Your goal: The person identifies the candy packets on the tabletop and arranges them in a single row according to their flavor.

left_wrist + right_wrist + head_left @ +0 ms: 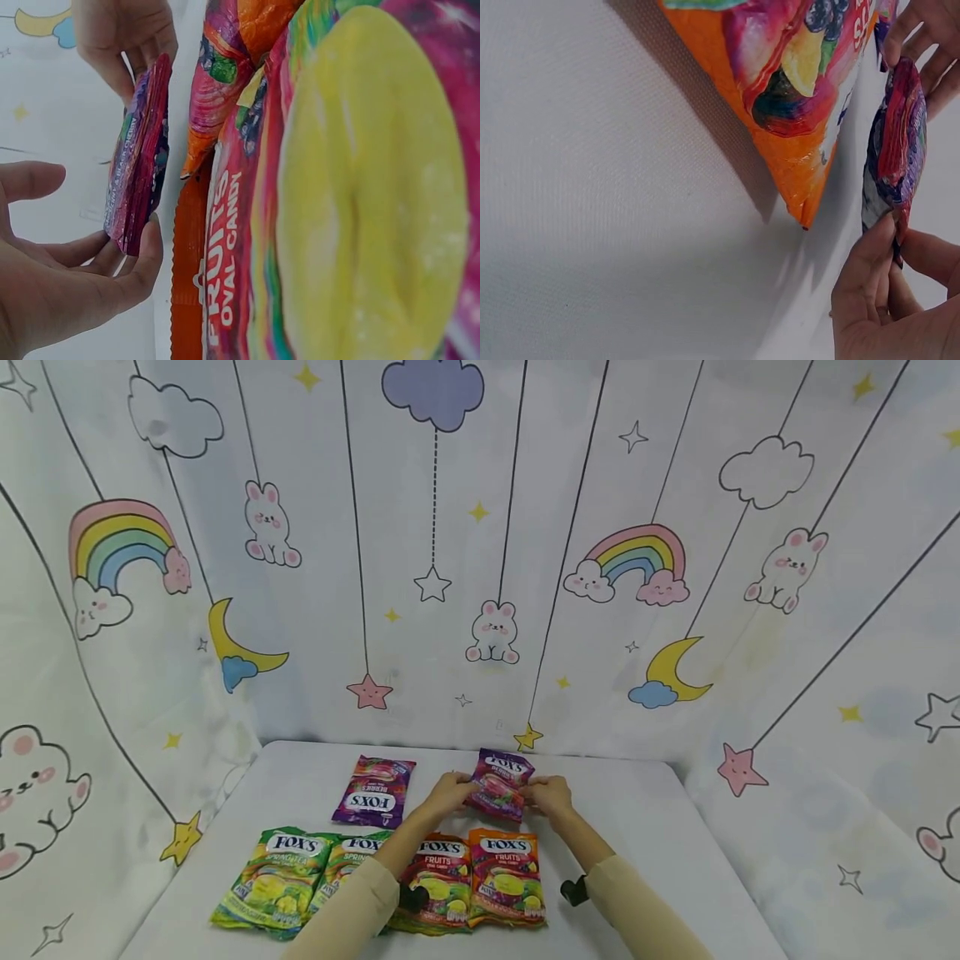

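Both hands hold a purple candy bag (pixel 498 787) near the back of the table. My left hand (pixel 452 793) grips its left edge, and my right hand (pixel 550 795) pinches the right edge. Edge-on in the left wrist view, the bag (pixel 139 157) has its near end between the left fingers (pixel 150 251), with the thumb raised apart from it. In the right wrist view, the right thumb and fingers close on the near end of the bag (pixel 900 142). A second purple berries bag (pixel 373 792) lies to the left, its logo upside down.
A front row on the white table (pixel 645 860) has two green bags, one at the far left (pixel 273 885) and one (pixel 348 860) partly behind the left sleeve (pixel 352 902), then two orange fruits bags (pixel 442 889). A patterned cloth wall (pixel 420 643) stands behind.
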`<action>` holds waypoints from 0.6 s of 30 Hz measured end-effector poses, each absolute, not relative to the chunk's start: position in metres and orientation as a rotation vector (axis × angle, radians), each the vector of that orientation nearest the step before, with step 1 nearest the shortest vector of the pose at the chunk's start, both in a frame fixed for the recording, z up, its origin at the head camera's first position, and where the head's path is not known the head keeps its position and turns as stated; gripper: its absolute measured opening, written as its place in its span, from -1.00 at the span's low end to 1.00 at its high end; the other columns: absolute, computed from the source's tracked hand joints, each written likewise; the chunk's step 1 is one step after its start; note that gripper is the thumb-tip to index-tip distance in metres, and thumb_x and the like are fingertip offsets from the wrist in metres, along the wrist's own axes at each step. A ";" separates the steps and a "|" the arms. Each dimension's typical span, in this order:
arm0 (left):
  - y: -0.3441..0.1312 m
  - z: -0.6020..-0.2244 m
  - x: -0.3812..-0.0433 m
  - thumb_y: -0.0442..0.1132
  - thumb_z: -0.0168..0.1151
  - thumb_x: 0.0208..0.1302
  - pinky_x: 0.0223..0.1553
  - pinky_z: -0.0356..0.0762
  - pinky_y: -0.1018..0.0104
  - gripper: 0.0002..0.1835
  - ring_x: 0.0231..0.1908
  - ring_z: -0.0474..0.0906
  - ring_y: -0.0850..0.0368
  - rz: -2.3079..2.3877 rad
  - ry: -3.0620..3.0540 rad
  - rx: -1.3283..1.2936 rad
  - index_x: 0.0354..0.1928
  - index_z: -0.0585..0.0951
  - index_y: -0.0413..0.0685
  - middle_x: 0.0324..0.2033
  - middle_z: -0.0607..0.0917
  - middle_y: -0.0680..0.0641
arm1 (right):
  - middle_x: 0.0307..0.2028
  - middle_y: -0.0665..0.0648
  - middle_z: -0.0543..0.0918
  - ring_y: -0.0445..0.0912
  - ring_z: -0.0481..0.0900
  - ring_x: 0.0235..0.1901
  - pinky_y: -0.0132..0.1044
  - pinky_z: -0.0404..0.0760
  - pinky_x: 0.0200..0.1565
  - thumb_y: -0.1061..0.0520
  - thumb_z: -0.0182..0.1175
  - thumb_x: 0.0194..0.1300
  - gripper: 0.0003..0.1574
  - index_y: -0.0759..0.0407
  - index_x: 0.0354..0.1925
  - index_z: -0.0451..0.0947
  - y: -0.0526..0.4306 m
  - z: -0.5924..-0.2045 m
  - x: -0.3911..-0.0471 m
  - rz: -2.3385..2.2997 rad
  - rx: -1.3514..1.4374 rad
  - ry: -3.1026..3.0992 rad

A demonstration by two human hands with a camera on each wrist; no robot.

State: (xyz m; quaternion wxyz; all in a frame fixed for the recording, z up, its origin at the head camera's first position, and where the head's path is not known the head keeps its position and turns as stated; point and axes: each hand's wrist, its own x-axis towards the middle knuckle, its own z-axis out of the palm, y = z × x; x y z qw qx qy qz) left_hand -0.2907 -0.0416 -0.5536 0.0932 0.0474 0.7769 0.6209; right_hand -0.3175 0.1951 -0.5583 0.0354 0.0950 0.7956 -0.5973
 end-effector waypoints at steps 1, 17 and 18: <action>-0.042 -0.553 -0.291 -0.10 0.19 0.50 0.15 0.62 -0.13 -0.33 0.20 0.56 -0.32 1.849 2.302 0.146 0.41 0.37 -0.51 0.30 0.49 -0.47 | -0.08 0.35 0.74 -0.07 0.75 -0.34 -0.19 0.78 -0.25 0.26 0.39 0.31 -0.55 0.48 0.11 0.61 0.195 -0.557 -0.317 -1.834 0.296 2.449; -0.040 -0.546 -0.289 -0.16 0.18 0.49 0.16 0.61 -0.12 -0.35 0.24 0.53 -0.33 1.904 2.268 0.194 0.41 0.35 -0.53 0.30 0.51 -0.46 | -0.16 0.30 0.77 -0.11 0.75 -0.39 -0.25 0.77 -0.29 0.27 0.35 0.36 -0.65 0.44 0.05 0.66 0.196 -0.549 -0.314 -1.855 0.250 2.464; -0.040 -0.545 -0.289 -0.16 0.18 0.49 0.16 0.61 -0.12 -0.35 0.23 0.54 -0.32 1.906 2.267 0.195 0.41 0.36 -0.52 0.30 0.51 -0.45 | -0.15 0.30 0.77 -0.10 0.75 -0.38 -0.26 0.77 -0.30 0.26 0.35 0.37 -0.65 0.45 0.06 0.65 0.196 -0.548 -0.313 -1.857 0.252 2.462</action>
